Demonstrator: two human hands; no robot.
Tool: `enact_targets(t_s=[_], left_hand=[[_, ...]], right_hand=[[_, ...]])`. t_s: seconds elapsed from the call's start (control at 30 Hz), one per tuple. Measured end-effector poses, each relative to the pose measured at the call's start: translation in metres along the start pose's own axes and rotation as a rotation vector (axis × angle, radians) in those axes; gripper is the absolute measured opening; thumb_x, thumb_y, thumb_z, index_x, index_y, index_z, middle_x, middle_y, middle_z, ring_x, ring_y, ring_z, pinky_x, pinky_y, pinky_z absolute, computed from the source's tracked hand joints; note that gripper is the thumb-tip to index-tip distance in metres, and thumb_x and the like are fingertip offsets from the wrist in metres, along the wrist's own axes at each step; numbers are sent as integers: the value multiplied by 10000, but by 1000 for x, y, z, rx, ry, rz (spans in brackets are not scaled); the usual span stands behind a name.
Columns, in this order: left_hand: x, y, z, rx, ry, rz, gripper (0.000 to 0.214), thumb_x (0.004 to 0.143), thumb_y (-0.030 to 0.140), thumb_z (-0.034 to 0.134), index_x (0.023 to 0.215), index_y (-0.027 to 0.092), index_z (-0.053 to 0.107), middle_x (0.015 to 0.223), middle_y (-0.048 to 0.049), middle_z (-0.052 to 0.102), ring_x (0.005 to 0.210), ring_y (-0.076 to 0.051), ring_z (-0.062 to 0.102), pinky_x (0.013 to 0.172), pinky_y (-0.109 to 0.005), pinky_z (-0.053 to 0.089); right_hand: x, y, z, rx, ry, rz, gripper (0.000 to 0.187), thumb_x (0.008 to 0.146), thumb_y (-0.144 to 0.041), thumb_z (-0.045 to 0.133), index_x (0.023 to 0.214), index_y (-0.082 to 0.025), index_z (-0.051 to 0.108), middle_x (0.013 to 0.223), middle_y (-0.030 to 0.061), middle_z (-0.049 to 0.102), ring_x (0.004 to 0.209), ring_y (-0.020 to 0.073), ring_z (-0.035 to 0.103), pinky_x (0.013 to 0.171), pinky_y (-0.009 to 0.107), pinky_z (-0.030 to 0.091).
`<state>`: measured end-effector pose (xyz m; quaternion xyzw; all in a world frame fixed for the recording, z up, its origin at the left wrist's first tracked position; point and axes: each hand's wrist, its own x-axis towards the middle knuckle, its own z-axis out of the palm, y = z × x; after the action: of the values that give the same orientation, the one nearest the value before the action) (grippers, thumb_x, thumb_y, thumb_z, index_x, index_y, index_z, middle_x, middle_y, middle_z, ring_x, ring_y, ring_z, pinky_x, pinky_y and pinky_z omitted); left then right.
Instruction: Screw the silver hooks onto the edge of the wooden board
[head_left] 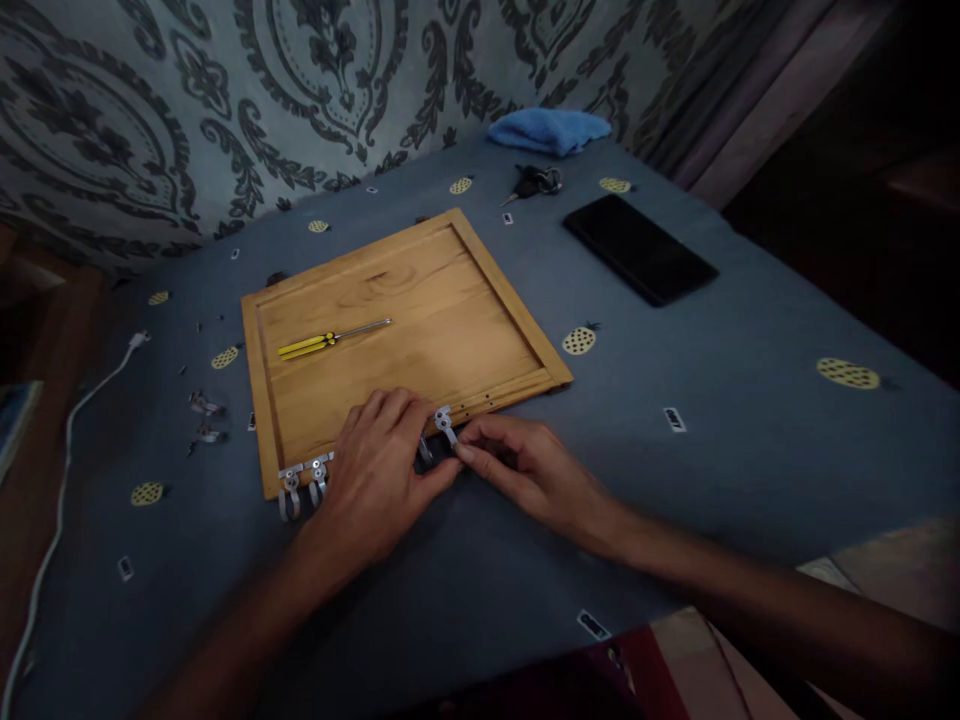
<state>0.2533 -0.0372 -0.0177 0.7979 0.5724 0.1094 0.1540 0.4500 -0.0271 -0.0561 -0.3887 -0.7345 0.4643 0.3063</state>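
A framed wooden board (487,320) lies flat on the table. My left hand (382,450) grips its near edge, fingers over the top and thumb in front beside the hooks. My right hand (525,465) pinches a silver metal hook (444,422) at that edge between thumb and forefinger. Another hook (425,448) shows partly behind my left thumb. Further left along the edge sit two more metal hooks, one at the corner (290,490) and one (319,475) beside my left hand. Small dark holes dot the edge to the right. A yellow-handled screwdriver (307,347) rests on the board.
Loose metal hooks (206,405) and small screws lie left of the board. A black tablet or phone (637,248), keys (536,182) and a blue cloth (551,130) are at the back right. A white cable (69,440) runs down the table's left side. Patterned fabric (330,90) stands behind.
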Motion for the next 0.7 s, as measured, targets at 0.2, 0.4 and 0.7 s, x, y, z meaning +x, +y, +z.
enact_targets(t_s=[0.2, 0.4, 0.7], left_hand=[[-1, 3, 0, -19, 17, -7, 264, 857, 318, 793, 1057, 205, 663, 1102, -64, 709, 1061, -297, 635, 931, -478, 502], [-2, 0, 1, -73, 35, 19, 285, 865, 290, 783, 1099, 204, 644, 1100, -61, 704, 1058, -293, 622, 924, -470, 505], [-3, 0, 2, -96, 61, 43, 270, 859, 236, 770, 1091, 203, 636, 1100, -62, 702, 1049, -293, 624, 899, -475, 514]], right_hand=[[-6, 6, -8, -523, 110, -319, 259, 1067, -183, 472, 1246, -170, 659, 1099, 118, 733, 942, 220, 736, 775, 341, 627], [-5, 16, -12, -694, 66, -441, 356, 1061, -112, 427, 1347, -116, 638, 1269, 165, 724, 1076, 240, 742, 853, 356, 659], [-5, 17, -11, -801, 67, -472, 378, 1041, -70, 410, 1314, -115, 668, 1217, 133, 752, 1082, 221, 731, 860, 311, 633]])
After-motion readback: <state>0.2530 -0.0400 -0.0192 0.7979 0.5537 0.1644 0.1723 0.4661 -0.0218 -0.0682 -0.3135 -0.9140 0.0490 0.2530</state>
